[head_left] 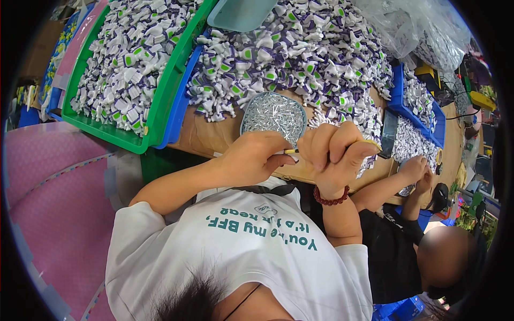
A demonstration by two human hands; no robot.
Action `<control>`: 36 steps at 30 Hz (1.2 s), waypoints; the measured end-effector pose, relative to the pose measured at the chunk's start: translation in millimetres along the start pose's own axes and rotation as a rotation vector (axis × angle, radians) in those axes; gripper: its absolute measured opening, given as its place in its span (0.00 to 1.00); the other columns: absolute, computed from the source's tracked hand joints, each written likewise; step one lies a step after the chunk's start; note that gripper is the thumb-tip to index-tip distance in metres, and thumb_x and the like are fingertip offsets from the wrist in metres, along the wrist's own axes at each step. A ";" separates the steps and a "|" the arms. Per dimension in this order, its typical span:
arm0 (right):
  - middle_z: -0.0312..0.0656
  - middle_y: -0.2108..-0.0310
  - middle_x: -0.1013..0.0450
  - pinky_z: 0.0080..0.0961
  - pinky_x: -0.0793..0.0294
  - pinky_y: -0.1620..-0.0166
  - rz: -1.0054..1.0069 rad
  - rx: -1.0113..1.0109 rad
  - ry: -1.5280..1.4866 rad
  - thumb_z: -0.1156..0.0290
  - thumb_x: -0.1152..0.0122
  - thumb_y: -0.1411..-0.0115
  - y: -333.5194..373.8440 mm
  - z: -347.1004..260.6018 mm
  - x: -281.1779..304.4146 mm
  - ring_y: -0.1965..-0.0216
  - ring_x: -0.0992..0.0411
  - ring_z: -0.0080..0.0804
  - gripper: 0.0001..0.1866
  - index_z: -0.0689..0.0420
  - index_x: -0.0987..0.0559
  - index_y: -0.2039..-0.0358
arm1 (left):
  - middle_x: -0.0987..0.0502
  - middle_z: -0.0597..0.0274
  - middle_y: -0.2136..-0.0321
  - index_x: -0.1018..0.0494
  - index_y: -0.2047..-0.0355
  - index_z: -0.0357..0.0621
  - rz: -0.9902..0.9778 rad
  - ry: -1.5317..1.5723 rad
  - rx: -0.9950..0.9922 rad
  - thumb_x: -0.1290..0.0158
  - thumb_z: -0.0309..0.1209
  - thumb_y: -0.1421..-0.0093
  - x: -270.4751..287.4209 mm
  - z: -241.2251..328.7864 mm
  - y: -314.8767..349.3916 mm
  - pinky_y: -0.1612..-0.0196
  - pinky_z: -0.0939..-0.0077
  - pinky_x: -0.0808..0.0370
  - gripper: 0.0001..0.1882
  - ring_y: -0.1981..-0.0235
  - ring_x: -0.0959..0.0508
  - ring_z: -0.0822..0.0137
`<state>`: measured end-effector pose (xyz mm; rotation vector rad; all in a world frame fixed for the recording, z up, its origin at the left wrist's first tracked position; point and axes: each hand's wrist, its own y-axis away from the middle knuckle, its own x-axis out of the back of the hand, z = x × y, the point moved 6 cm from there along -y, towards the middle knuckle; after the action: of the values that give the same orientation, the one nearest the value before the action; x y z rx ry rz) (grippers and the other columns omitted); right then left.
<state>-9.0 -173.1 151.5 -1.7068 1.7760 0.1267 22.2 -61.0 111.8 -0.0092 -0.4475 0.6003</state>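
Observation:
My left hand (256, 156) is closed in a pinch, its fingertips meeting a slim tool near the bowl. Whatever small part it holds is mostly hidden by the fingers. My right hand (334, 150), with a dark red bead bracelet on the wrist, is wrapped round the slim tool with a yellow end (373, 143); most of the tool is covered by the fist. Just beyond both hands a rounded bowl (242, 123) holds many small silvery screws or pins. Behind it lies a big heap of white and purple plastic pieces (241, 64) with green patches.
A green tray (155, 115) full of similar pieces stands at the left, against a blue tray (176, 107). A pale blue scoop-like tray (241, 16) lies on the heap. At right, a co-worker's hands (417, 174) work near blue bins (399, 88). Clear plastic bags (412, 27) lie behind.

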 end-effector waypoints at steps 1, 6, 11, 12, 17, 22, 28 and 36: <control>0.37 0.87 0.40 0.20 0.48 0.82 0.002 0.004 -0.017 0.43 0.68 0.36 -1.8 -1.1 -1.0 0.88 0.50 0.20 0.27 0.54 0.40 0.79 | 0.27 0.51 0.78 0.27 0.70 0.35 0.015 0.022 0.002 0.42 0.28 0.49 0.6 0.2 0.3 0.74 0.64 0.32 0.09 0.76 0.26 0.52; 0.36 0.88 0.42 0.21 0.49 0.83 0.042 0.054 -0.083 0.42 0.70 0.37 -2.8 -3.9 0.9 0.89 0.52 0.20 0.27 0.52 0.41 0.79 | 0.29 0.52 0.80 0.27 0.70 0.35 0.067 0.101 0.009 0.42 0.27 0.49 3.9 2.6 -1.6 0.76 0.67 0.34 0.08 0.79 0.28 0.56; 0.35 0.89 0.43 0.22 0.48 0.83 0.095 0.068 -0.129 0.41 0.72 0.37 -4.3 -5.4 3.7 0.89 0.53 0.21 0.28 0.52 0.42 0.79 | 0.30 0.53 0.81 0.26 0.69 0.34 0.086 0.189 0.072 0.43 0.26 0.48 4.2 1.2 -2.8 0.77 0.69 0.35 0.08 0.81 0.30 0.61; 0.35 0.89 0.44 0.22 0.49 0.83 0.104 0.064 -0.120 0.41 0.72 0.37 -4.5 -5.0 4.7 0.89 0.53 0.22 0.27 0.52 0.42 0.79 | 0.30 0.53 0.81 0.26 0.69 0.34 0.078 0.190 0.083 0.43 0.27 0.47 3.4 0.4 -3.1 0.77 0.70 0.35 0.08 0.82 0.30 0.61; 0.34 0.89 0.46 0.23 0.49 0.83 0.277 -0.054 -0.210 0.41 0.71 0.37 -13.6 2.8 18.3 0.89 0.53 0.23 0.27 0.52 0.43 0.79 | 0.27 0.60 0.79 0.28 0.66 0.36 -0.096 0.251 0.292 0.49 0.33 0.40 -4.8 -7.2 -2.3 0.76 0.78 0.33 0.11 0.79 0.30 0.75; 0.35 0.75 0.33 0.12 0.45 0.79 0.262 0.075 0.158 0.57 0.53 0.35 -26.1 -47.3 33.8 0.85 0.45 0.15 0.15 0.56 0.28 0.62 | 0.26 0.56 0.79 0.29 0.64 0.36 0.084 0.367 0.242 0.52 0.33 0.38 2.5 -10.1 -0.8 0.74 0.74 0.31 0.11 0.79 0.27 0.70; 0.36 0.78 0.31 0.18 0.40 0.78 -0.010 -0.166 1.057 0.78 0.38 0.49 2.3 2.2 13.7 0.81 0.37 0.20 0.11 0.60 0.23 0.63 | 0.26 0.53 0.80 0.33 0.59 0.35 0.119 0.331 0.236 0.56 0.30 0.38 13.3 -12.2 -4.3 0.73 0.70 0.31 0.11 0.78 0.24 0.62; 0.44 0.77 0.31 0.24 0.36 0.78 -0.162 0.089 1.120 0.87 0.44 0.56 4.5 6.1 0.5 0.80 0.32 0.36 0.13 0.64 0.25 0.67 | 0.28 0.44 0.77 0.38 0.64 0.33 -0.115 -0.020 0.231 0.59 0.29 0.37 9.9 -14.5 -2.6 0.70 0.60 0.31 0.09 0.72 0.25 0.46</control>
<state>-10.7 -169.8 144.9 -1.9944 2.2733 -1.1663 36.8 -56.1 103.0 0.2410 -0.3932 0.5361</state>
